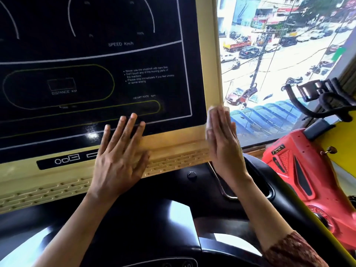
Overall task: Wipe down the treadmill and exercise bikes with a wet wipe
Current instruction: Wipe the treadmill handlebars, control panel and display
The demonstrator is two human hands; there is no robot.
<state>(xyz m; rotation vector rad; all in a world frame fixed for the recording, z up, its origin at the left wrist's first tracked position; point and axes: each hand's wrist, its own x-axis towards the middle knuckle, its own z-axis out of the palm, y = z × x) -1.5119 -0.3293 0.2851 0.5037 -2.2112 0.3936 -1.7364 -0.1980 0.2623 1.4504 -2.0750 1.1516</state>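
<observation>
— Two hands are working on the treadmill console, am I seeing that right?

— Yes. Starting from the left, the left hand is lying flat, fingers straight and spread. Its fingertips are resting on the lower edge of the black display panel and its palm is covering the cream frame. It's holding nothing. I'd guess it's only steadying.

— And the wet wipe?

— It's sitting under the right hand, at the frame's lower right corner. Those fingers are straight and held together, pressing the wipe against the frame rather than gripping it. Only a pale edge is showing beyond the fingertips and beside them.

— So what's the way to do that corner well?

— I'm thinking a flat palm, so the wipe is spreading wide, and one long pass following the frame's edge. Then it needs wrapping round to the outer side, which is facing away from us. The slotted vents below are probably trapping dust, so a fingertip working through the wipe would help there. I'd go lightly near the display panel too, since gloss shows streaks.

— And the exercise bike?

— The red one is standing further right, by the window, and neither hand is touching it. In my judgement the treadmill isn't finished, so the bike is waiting its turn.
</observation>
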